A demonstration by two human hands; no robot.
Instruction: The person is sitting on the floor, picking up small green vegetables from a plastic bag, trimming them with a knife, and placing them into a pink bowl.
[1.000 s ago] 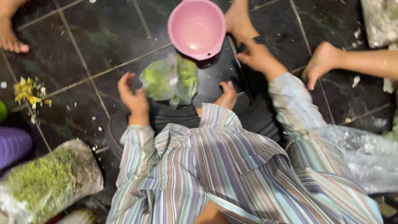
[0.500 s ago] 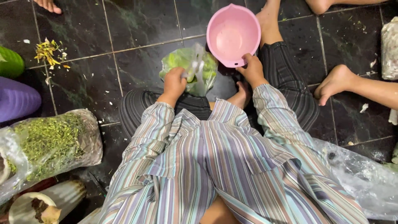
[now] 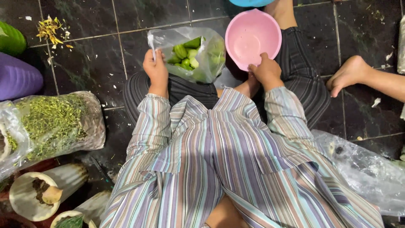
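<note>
My left hand (image 3: 156, 71) grips the edge of a clear plastic bag (image 3: 192, 55) that holds cut green vegetable pieces (image 3: 185, 54). The bag rests on my lap, in front of my crossed legs. My right hand (image 3: 265, 71) holds the near rim of an empty pink plastic bowl (image 3: 252, 38), which sits just right of the bag. Both arms wear striped sleeves.
Another person's bare foot (image 3: 350, 74) lies on the dark tiled floor at right. At left are a bag of green scraps (image 3: 50, 124), a purple container (image 3: 17, 78), a green one (image 3: 10, 39), cut banana-stem pieces (image 3: 42, 192) and yellow peelings (image 3: 50, 30). Crumpled clear plastic (image 3: 367, 169) lies at lower right.
My left hand went from beside the bag to gripping its edge. My right hand came onto the bowl's rim. The view has moved closer, so bag and bowl appear larger.
</note>
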